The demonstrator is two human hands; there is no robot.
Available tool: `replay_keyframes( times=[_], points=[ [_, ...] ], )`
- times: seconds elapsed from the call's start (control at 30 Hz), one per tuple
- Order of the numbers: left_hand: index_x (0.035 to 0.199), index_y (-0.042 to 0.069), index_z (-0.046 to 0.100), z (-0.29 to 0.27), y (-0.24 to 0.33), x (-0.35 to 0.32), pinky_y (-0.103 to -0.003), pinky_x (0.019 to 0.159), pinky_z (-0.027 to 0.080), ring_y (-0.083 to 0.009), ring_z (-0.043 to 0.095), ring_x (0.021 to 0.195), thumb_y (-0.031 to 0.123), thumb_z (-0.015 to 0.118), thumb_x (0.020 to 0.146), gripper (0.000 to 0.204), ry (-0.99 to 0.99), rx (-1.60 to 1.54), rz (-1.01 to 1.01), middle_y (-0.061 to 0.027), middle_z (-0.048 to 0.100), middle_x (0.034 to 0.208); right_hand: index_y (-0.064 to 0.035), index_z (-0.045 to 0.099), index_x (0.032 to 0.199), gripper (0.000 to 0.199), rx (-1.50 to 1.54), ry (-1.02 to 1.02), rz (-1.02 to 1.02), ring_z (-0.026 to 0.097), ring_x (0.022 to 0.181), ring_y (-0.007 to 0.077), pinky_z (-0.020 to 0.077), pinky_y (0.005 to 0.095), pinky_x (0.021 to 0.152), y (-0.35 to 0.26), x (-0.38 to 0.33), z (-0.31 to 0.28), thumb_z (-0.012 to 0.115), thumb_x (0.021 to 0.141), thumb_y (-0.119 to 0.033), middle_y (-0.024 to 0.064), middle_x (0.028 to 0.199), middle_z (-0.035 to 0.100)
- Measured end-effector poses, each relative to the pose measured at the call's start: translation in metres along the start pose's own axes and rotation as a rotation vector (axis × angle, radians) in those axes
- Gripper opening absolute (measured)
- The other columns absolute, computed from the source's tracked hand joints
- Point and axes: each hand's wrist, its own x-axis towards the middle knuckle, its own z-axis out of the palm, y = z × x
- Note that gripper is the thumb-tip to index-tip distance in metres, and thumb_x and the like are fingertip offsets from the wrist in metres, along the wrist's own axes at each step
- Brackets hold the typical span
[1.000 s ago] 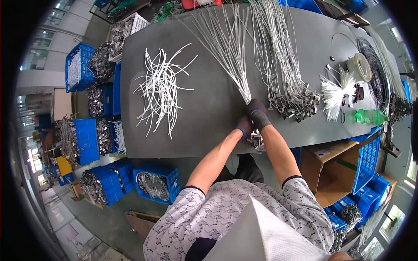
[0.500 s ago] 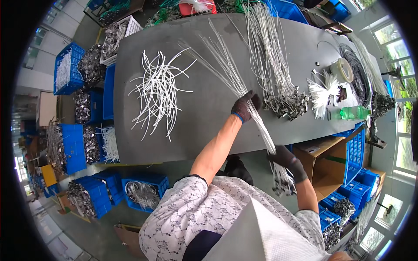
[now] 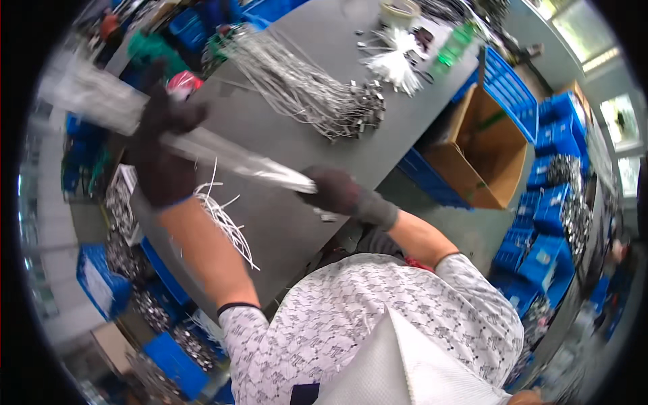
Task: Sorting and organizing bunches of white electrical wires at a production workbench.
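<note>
A bundle of thin whitish strands (image 3: 233, 160) stretches between my two hands above the table. My left hand (image 3: 162, 142), in a dark glove, is closed round it, and the strands fan out past the fingers, smeared by motion. At the near end my right hand (image 3: 331, 192), also gloved, grips the bundle. Small pale ends (image 3: 325, 214) show just below that fist. Partly behind my left forearm lies a loose pile of white strips (image 3: 226, 219) on the table.
On the grey table (image 3: 270, 229) lie a long heap of wire strands with metal ends (image 3: 304, 88), a fanned white bunch (image 3: 395, 59), a tape roll (image 3: 399, 10) and a green bottle (image 3: 455, 44). A cardboard box (image 3: 472, 148) stands beside the table; blue crates (image 3: 540, 202) sit right.
The view has turned toward the right. Both hands have lifted the bundle and swung it left, its fanned end now at the far left. The right hand has come up from beside the table edge.
</note>
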Motion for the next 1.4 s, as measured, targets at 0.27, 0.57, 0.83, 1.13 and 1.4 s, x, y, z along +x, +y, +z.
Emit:
replay_keyframes(
  times=[0.27, 0.57, 0.83, 1.13, 1.4],
  points=[
    [0.129, -0.003, 0.055, 0.036, -0.077, -0.059, -0.034, 0.088, 0.052, -0.0178, 0.061, 0.091, 0.005, 0.066, 0.085, 0.045, 0.415, 0.464, -0.158, -0.0093, 0.06, 0.116, -0.0083, 0.06, 0.126, 0.048, 0.205, 0.19, 0.227, 0.067, 0.097, 0.0346, 0.0533, 0.0421, 0.087, 0.144, 0.001, -0.042, 0.072, 0.085, -0.031, 0.0145, 0.112, 0.068],
    [0.104, 0.005, 0.06, 0.031, -0.1, -0.046, -0.024, 0.057, 0.039, -0.0085, 0.036, 0.052, 0.017, 0.057, 0.095, 0.016, 0.838, 0.843, 0.031, 0.0042, 0.038, 0.063, -0.0089, 0.065, 0.12, 0.04, -0.213, 0.302, 0.8, 0.064, 0.103, 0.0382, 0.0511, 0.0437, 0.088, 0.429, 0.029, -0.147, 0.054, 0.094, -0.038, 0.0205, 0.108, 0.068],
    [0.1, 0.009, 0.061, 0.037, -0.103, -0.033, -0.025, 0.049, 0.028, -0.0049, 0.026, 0.044, 0.029, 0.065, 0.092, 0.021, 1.08, 0.309, -0.145, 0.007, 0.024, 0.051, -0.0042, 0.07, 0.097, 0.036, 0.246, 0.757, 1.053, 0.065, 0.087, 0.0433, 0.0508, 0.0459, 0.075, 0.555, 0.085, -0.126, 0.053, 0.089, -0.035, 0.0236, 0.094, 0.068],
    [0.107, 0.005, 0.064, 0.036, -0.083, -0.047, -0.031, 0.063, 0.046, -0.0073, 0.03, 0.052, 0.024, 0.063, 0.094, 0.024, 0.774, 0.298, -0.176, 0.0046, 0.023, 0.057, -0.0006, 0.066, 0.102, 0.032, 0.113, 0.463, 0.747, 0.066, 0.085, 0.0428, 0.0506, 0.0482, 0.077, 0.429, -0.049, -0.074, 0.053, 0.092, -0.029, 0.0281, 0.092, 0.066],
    [0.121, 0.001, 0.056, 0.057, -0.053, -0.055, -0.029, 0.066, 0.048, -0.0065, 0.029, 0.053, 0.016, 0.06, 0.096, 0.029, 0.544, 0.369, -0.005, 0.0043, 0.027, 0.06, -0.0105, 0.055, 0.124, 0.04, 1.109, 0.565, 1.002, 0.068, 0.079, 0.0316, 0.0568, 0.0431, 0.07, 0.478, 0.022, -0.13, 0.051, 0.096, -0.038, 0.0142, 0.107, 0.069]
  ],
)
